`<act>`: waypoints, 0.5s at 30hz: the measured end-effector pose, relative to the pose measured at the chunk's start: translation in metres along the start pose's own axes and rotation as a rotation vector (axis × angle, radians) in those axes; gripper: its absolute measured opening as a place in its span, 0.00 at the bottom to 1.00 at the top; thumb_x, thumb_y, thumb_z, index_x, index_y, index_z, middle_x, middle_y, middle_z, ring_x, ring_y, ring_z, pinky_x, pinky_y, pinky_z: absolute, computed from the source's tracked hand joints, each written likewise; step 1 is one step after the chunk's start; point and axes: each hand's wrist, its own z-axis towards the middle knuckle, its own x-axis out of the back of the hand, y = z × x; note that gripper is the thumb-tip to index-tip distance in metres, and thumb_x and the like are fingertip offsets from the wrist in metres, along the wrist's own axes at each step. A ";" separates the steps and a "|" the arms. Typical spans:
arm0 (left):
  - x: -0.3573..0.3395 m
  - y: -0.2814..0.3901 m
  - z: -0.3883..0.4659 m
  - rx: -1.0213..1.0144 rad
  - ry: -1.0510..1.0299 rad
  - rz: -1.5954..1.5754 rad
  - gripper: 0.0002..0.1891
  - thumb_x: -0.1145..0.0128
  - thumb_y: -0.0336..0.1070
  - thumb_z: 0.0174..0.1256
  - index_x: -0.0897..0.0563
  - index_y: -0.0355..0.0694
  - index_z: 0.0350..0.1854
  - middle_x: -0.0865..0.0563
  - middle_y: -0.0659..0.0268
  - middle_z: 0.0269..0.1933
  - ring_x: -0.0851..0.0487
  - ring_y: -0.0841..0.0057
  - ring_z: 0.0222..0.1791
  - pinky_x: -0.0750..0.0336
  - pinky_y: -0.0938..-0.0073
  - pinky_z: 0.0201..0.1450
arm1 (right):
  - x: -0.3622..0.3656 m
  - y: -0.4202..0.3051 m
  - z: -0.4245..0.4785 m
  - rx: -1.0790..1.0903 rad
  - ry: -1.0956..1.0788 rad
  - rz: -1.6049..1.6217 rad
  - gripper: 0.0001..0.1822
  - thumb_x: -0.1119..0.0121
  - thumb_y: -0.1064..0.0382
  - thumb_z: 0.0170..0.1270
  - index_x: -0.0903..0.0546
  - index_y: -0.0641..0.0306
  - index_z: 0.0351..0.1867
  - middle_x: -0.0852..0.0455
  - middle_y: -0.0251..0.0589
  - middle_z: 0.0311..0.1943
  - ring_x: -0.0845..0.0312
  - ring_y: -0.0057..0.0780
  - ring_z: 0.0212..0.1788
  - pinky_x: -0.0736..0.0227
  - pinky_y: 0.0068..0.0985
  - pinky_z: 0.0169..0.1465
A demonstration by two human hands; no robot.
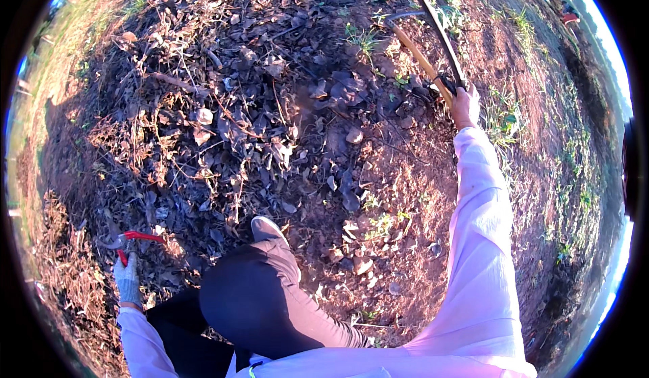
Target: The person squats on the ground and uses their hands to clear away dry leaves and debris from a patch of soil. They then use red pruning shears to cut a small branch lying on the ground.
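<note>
Gloved in grey knit, my left hand (127,276) is at the lower left, closed around one red handle of a pair of pruning shears (144,235); the other handle stands away and the curved blades point left. At the upper right my bare right hand (465,107) grips a wooden handle (423,61) with a thin curved metal piece at its far end, together with a long dark curved strip (438,23) that runs up out of the picture. Whether the strip is a hose or a pole, I cannot tell. My fingers partly hide where the two meet.
Dry leaves and twigs (243,109) cover the ground before me. Bare reddish soil with stones (362,265) lies to the right, with green weeds (509,117) beyond. My shoe (267,228) and bent knee are at the lower middle. Something red (570,18) is far off at the upper right.
</note>
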 end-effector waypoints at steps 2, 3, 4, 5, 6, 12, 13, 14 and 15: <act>-0.013 -0.001 0.008 -0.051 -0.068 -0.055 0.09 0.41 0.40 0.62 0.22 0.40 0.32 0.32 0.79 0.19 0.38 0.89 0.18 0.45 0.81 0.20 | -0.052 0.021 -0.012 -0.261 -0.042 0.129 0.14 0.43 0.55 0.59 0.17 0.61 0.39 0.24 0.52 0.47 0.29 0.51 0.49 0.30 0.40 0.51; 0.000 -0.010 0.004 0.006 -0.024 0.074 0.09 0.41 0.40 0.62 0.23 0.41 0.30 0.32 0.79 0.18 0.37 0.88 0.17 0.45 0.81 0.19 | -0.050 -0.018 -0.025 -0.125 -0.163 -0.093 0.14 0.45 0.56 0.60 0.17 0.61 0.40 0.24 0.50 0.48 0.29 0.49 0.50 0.29 0.40 0.49; 0.003 -0.020 0.005 0.002 -0.030 0.055 0.09 0.41 0.40 0.62 0.23 0.42 0.29 0.31 0.79 0.18 0.37 0.88 0.16 0.45 0.80 0.18 | -0.054 -0.034 -0.043 -0.106 -0.035 -0.039 0.12 0.45 0.59 0.60 0.17 0.62 0.39 0.25 0.50 0.48 0.29 0.48 0.51 0.28 0.39 0.49; -0.003 -0.020 0.009 0.001 -0.032 0.054 0.09 0.41 0.41 0.62 0.23 0.42 0.29 0.31 0.79 0.18 0.38 0.88 0.16 0.45 0.81 0.19 | -0.069 -0.030 -0.056 -0.058 -0.009 -0.121 0.13 0.44 0.59 0.58 0.19 0.62 0.41 0.25 0.48 0.47 0.30 0.48 0.51 0.28 0.39 0.48; -0.003 -0.019 0.009 0.009 -0.029 0.066 0.09 0.41 0.41 0.61 0.23 0.42 0.29 0.31 0.79 0.18 0.38 0.88 0.16 0.45 0.81 0.19 | -0.078 -0.037 -0.066 -0.138 -0.165 -0.109 0.15 0.43 0.56 0.59 0.20 0.61 0.43 0.26 0.48 0.49 0.30 0.48 0.51 0.30 0.42 0.49; -0.004 -0.010 0.007 0.051 -0.105 -0.033 0.11 0.42 0.37 0.62 0.20 0.36 0.42 0.25 0.76 0.25 0.35 0.87 0.22 0.39 0.80 0.24 | -0.078 -0.054 -0.105 -0.181 -0.172 0.022 0.36 0.34 0.50 0.50 0.32 0.62 0.59 0.26 0.50 0.50 0.31 0.48 0.54 0.34 0.43 0.55; -0.003 -0.012 0.007 0.043 -0.102 -0.046 0.11 0.42 0.37 0.62 0.20 0.37 0.42 0.25 0.76 0.26 0.35 0.87 0.23 0.39 0.80 0.24 | -0.074 -0.054 -0.106 -0.170 -0.149 0.078 0.36 0.33 0.49 0.49 0.31 0.62 0.59 0.26 0.51 0.50 0.31 0.48 0.54 0.34 0.42 0.55; -0.003 -0.015 0.008 0.016 -0.079 -0.052 0.08 0.41 0.37 0.61 0.22 0.39 0.37 0.28 0.77 0.23 0.36 0.87 0.21 0.41 0.80 0.23 | -0.071 -0.054 -0.108 -0.157 -0.126 0.134 0.37 0.33 0.48 0.48 0.31 0.63 0.59 0.25 0.51 0.50 0.31 0.49 0.54 0.34 0.42 0.55; -0.007 -0.012 0.007 -0.012 -0.061 -0.059 0.07 0.40 0.37 0.61 0.24 0.41 0.32 0.30 0.78 0.21 0.37 0.88 0.19 0.43 0.81 0.21 | -0.073 -0.047 -0.110 -0.140 -0.007 0.232 0.37 0.30 0.48 0.46 0.28 0.64 0.56 0.25 0.52 0.49 0.31 0.50 0.53 0.33 0.41 0.54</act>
